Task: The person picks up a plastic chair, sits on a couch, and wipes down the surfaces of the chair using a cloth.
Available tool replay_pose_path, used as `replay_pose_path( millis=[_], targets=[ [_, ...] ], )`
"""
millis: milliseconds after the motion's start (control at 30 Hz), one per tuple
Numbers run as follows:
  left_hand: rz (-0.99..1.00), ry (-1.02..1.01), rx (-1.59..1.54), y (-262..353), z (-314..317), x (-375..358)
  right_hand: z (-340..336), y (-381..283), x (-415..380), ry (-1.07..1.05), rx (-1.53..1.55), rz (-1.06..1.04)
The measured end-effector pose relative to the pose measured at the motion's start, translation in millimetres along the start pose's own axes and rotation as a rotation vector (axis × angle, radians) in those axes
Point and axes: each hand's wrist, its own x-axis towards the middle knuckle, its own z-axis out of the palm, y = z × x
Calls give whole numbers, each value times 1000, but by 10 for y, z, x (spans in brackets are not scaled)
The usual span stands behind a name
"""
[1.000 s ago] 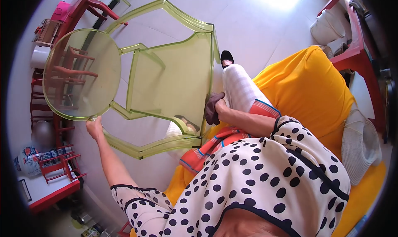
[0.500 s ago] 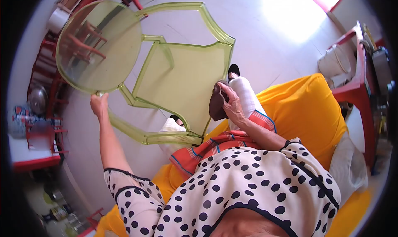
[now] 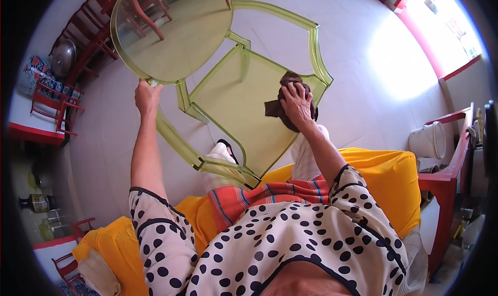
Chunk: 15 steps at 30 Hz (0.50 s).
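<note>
A clear yellow-green plastic armchair with a round back stands tilted before my knees. My left hand is closed round the lower rim of its round back. Over the flat seat panel lies my right hand, pressing a dark brown cloth against the surface near the right edge. Its fingers are bent over the bunched cloth, and part of the cloth hangs out to the left.
I sit on a yellow-covered seat, a red striped cloth across my lap. A white bucket and a red table are at right. Red wooden chairs line the left; a bright doorway opens at upper right.
My right hand has gone from holding the cloth by the seat's edge to pressing it spread on the panel. The chair appears shifted up and right as the view turned.
</note>
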Motion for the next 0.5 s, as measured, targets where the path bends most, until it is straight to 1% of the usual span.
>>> replay_pose_path(
  millis=[67, 100, 233, 333, 367, 500],
  targets=[
    [-34, -9, 7, 101, -74, -48, 149, 90, 298, 53, -51, 58],
    [-53, -18, 8, 130, -90, -72, 223, 118, 440, 40, -65, 80],
    [9, -3, -47, 80, -90, -85, 368, 53, 805, -36, -106, 125],
    [18, -7, -63, 94, -104, -111, 509, -50, 935, 1, -49, 16],
    [15, -7, -53, 90, -100, -97, 563, -121, 977, 35, -50, -13],
    [-13, -27, -42, 143, -159, -121, 790, -470, 1249, 49, -5, -162]
  ],
)
